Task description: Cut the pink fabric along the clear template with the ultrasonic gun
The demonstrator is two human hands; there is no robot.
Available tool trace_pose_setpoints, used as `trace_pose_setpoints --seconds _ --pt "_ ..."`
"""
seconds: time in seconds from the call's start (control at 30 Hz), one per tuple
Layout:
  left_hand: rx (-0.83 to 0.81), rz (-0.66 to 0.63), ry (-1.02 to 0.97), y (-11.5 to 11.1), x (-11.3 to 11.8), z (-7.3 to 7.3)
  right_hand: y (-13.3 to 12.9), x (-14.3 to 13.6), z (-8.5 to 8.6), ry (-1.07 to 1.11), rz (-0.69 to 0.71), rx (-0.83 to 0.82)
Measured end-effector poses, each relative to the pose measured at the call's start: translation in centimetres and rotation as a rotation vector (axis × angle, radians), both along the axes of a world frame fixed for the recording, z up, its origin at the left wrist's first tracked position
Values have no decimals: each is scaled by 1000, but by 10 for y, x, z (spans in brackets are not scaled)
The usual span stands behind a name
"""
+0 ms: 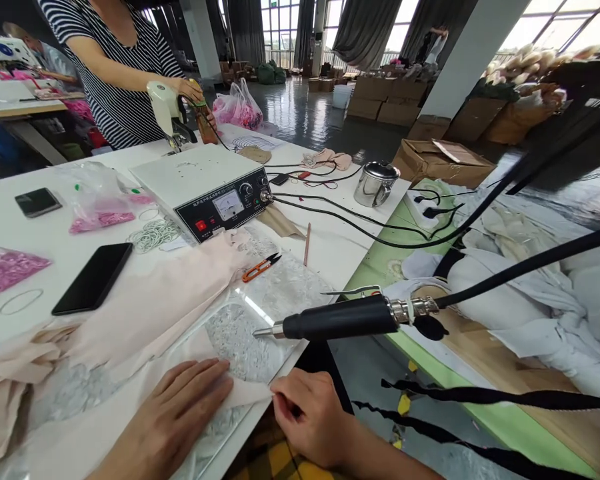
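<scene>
My left hand (pixel 175 413) lies flat on a strip of pale pink fabric (pixel 120 407), its fingers stretched out and pressing the cloth to a clear plastic sheet. At the table's front edge, my right hand (pixel 310 413) pinches the tip of that strip between thumb and fingers, so the cloth is drawn out between both hands. Just beyond my hands rests a black handheld ultrasonic cutter (pixel 340 319) with a metal tip pointing left. A larger pink fabric piece (pixel 155 297) lies past my left hand. Orange thread snips (pixel 261 267) lie near its end.
An ultrasonic generator box (pixel 225 203) stands mid-table, with black cables (pixel 340 207) running right. Phone (pixel 94 279), metal mug (pixel 376 185), rubber bands (pixel 153 233) and a bag of pink pieces (pixel 100 200) lie about. A co-worker in a striped top (pixel 115 67) stands behind the table.
</scene>
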State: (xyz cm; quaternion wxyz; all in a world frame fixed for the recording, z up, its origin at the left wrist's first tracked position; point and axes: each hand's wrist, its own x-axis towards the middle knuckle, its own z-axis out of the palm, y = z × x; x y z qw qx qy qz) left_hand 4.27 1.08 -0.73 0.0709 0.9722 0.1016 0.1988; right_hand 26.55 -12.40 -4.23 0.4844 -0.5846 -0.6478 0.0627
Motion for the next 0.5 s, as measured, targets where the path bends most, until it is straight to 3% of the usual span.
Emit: trace_pose_setpoints --seconds 0.13,0.33,0.5 --pt "24 0 50 -3 -3 3 9 8 4 -163 -24 167" --pt "55 20 86 -9 -3 4 8 24 0 -243 -57 165" --pt "67 -40 94 -19 -4 -3 6 25 5 -262 157 226"
